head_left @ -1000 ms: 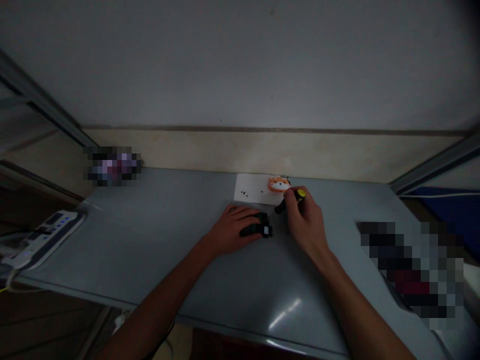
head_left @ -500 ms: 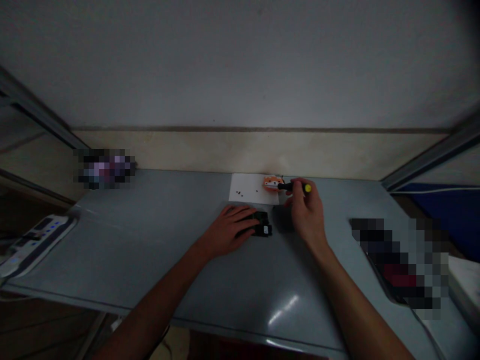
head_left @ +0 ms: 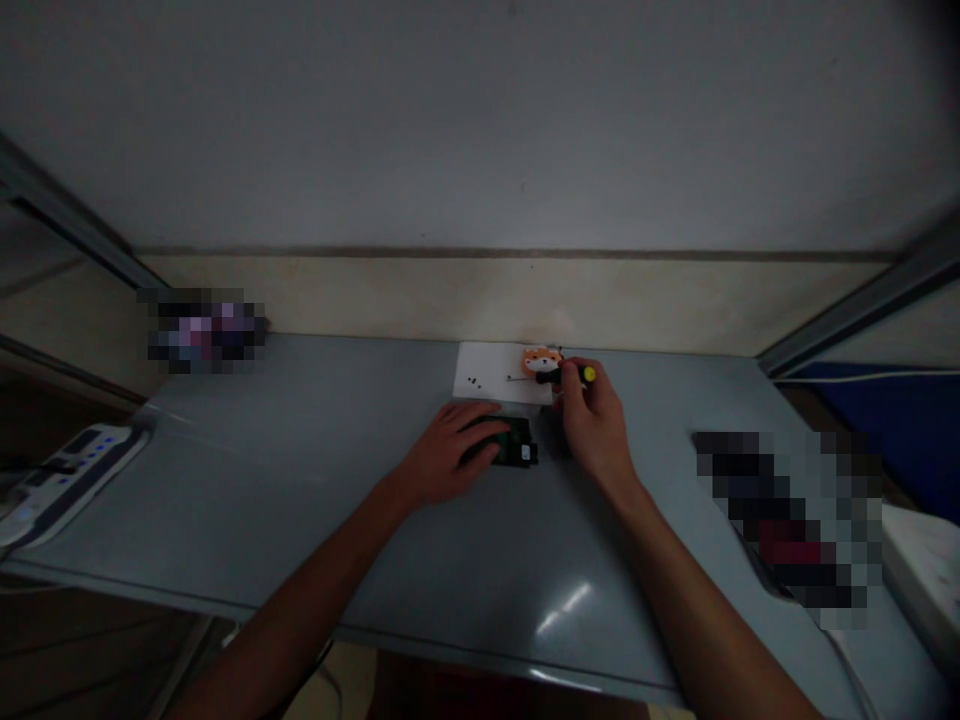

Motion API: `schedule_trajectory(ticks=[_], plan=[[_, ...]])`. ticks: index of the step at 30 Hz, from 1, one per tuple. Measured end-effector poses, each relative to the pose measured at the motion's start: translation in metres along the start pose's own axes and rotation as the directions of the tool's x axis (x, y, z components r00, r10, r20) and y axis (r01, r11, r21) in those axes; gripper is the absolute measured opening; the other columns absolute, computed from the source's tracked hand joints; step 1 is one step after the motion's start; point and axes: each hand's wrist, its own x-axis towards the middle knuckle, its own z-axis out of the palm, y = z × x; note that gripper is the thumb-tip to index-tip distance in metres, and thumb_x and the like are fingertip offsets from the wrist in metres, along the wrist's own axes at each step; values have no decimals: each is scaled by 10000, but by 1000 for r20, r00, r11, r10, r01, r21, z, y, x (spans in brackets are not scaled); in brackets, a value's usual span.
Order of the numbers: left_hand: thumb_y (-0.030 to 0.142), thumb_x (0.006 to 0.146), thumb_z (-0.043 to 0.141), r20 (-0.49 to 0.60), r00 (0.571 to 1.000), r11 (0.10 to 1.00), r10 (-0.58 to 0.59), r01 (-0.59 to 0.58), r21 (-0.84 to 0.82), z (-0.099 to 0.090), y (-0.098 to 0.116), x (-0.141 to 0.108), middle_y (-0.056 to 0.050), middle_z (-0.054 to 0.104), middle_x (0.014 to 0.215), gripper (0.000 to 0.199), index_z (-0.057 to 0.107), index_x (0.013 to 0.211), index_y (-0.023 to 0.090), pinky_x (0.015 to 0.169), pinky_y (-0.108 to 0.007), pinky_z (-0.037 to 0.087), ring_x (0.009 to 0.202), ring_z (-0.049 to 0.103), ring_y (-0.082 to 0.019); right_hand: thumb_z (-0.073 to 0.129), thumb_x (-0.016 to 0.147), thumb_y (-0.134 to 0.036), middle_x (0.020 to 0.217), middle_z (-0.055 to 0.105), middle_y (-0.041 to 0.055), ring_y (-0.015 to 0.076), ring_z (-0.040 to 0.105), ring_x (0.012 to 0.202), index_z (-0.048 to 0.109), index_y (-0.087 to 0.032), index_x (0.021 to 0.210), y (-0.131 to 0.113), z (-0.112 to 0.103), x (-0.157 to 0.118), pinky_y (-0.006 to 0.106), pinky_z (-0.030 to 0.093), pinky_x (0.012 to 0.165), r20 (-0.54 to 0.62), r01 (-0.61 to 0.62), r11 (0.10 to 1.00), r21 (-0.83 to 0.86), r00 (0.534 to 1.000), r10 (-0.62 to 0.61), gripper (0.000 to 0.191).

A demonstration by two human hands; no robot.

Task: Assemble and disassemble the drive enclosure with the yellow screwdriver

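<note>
Screwdriver (head_left: 550,377) | pinched in right grip (head_left: 595,415) | dark device (head_left: 517,440) partly under left grip (head_left: 448,455), spread

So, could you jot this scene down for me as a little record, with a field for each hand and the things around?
Left grip: bare hand over a dark device, fingers spread
Right grip: bare hand holding a slim screwdriver with a yellow end
Screwdriver shaft: over the white sheet; contact unclear
On sheet: small dark pieces; orange-and-white animal-face item at the right end
Surface: grey table
Far left: power strip
Unreadable: pixelated patches at both sides
</note>
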Motion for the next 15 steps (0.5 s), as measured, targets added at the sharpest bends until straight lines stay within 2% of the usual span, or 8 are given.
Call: schedule_trajectory(ticks=[4, 8, 12, 15], plan=[[289, 1081, 465, -97, 992, 994, -78, 71, -82, -1, -3, -1, -98, 630, 1419, 306, 678, 1297, 252, 1166, -469, 461, 1334, 580, -237, 513, 987, -624, 837, 714, 32, 179, 611, 649, 646, -207, 1178, 1, 0, 0, 301, 449, 619, -2, 25, 999, -23, 1000, -25, 478], [294, 1093, 434, -119, 986, 988, -118, 105, -111, 1, -6, -1, -97, 637, 1374, 315, 691, 1270, 248, 1163, -444, 470, 1314, 590, -227, 516, 991, -610, 807, 696, 23, 178, 611, 658, 658, -203, 1153, -2, -2, 0, 299, 455, 613, -23, 36, 999, 4, 999, -36, 461], [294, 1076, 489, -167, 972, 979, -163, 139, -146, 5, -9, 0, -97, 641, 1350, 280, 673, 1282, 246, 1155, -450, 477, 1294, 597, -227, 511, 1003, -592, 791, 690, 22, 169, 606, 675, 675, -195, 1088, -10, -4, -2, 300, 480, 641, -77, 87, 994, 58, 994, -83, 437], [264, 1043, 555, -214, 950, 961, -228, 184, -205, 7, -13, 1, -96, 651, 1314, 255, 663, 1273, 239, 1140, -458, 489, 1260, 612, -225, 520, 1001, -585, 800, 693, 21, 158, 604, 656, 674, -202, 1039, -15, -5, -6, 293, 489, 622, -58, 112, 987, 114, 993, -106, 415]])
